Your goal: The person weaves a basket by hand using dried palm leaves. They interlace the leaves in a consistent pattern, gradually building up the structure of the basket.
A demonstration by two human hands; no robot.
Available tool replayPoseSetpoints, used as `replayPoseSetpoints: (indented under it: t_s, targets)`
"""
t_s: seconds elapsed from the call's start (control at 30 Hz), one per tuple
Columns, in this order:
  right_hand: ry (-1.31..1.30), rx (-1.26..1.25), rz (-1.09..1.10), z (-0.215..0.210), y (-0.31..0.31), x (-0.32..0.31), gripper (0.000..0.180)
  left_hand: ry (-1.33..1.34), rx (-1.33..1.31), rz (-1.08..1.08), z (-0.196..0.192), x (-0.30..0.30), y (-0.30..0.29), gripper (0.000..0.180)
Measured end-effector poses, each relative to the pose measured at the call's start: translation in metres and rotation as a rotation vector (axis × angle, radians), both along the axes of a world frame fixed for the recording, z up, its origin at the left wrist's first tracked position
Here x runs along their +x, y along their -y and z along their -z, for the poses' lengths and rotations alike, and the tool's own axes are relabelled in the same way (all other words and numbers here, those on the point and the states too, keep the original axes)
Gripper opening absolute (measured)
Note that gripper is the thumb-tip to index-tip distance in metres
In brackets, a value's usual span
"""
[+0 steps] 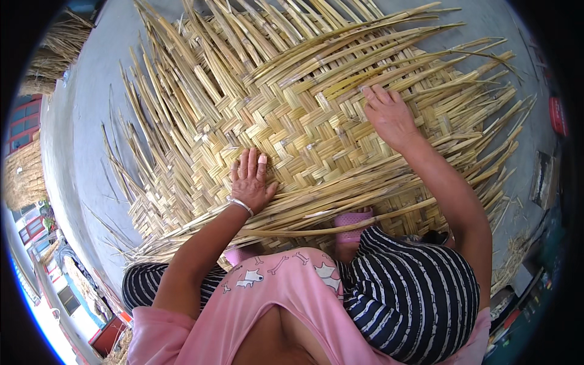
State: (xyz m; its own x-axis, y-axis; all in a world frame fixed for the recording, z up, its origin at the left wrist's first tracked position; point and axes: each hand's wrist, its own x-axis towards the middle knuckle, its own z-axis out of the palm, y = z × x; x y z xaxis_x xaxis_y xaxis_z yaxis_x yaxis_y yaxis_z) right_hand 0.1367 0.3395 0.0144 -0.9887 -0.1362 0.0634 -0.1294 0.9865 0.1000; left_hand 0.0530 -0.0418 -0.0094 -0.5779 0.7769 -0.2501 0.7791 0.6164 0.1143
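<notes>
A large mat (292, 143) of flat, split straw-coloured reeds, woven in a slanting pattern, lies before me. My left hand (252, 182) rests palm down on the weave, its fingers stretched out; a pale wrap covers one fingertip and a silver bangle rings the wrist. Farther right, my right hand (389, 118) is closed, its fingers bent down onto the reed strips (350, 87); the strip under the fingertips is partly hidden. Long loose ends fan out past the mat's far and right sides. A bundle of reeds (316, 204) crosses the near part, close to my feet.
My foot in a pink sandal (353, 226) is on the near part of the mat. Grey concrete floor (100, 91) surrounds the weave. Piles of dry stalks (58, 45) are at the far left. Toward the right rim lie a red object (558, 117) and scattered straw (514, 258).
</notes>
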Motion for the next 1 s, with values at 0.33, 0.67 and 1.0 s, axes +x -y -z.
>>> replayPoseSetpoints:
  t_s: [0.33, 0.67, 1.0]
  targets:
    - [-0.026, -0.039, 0.029, 0.016, 0.005, -0.005, 0.013, 0.005, -0.002, -0.005, 0.001, 0.001, 0.0, 0.079]
    - [0.116, -0.283, 0.17, -0.011, 0.009, -0.027, 0.048, -0.01, -0.03, -0.004, -0.002, 0.0, -0.001, 0.081]
    - [0.09, -0.334, 0.276, 0.001, 0.005, -0.044, 0.029, -0.067, 0.14, 0.009, -0.038, -0.041, -0.085, 0.053]
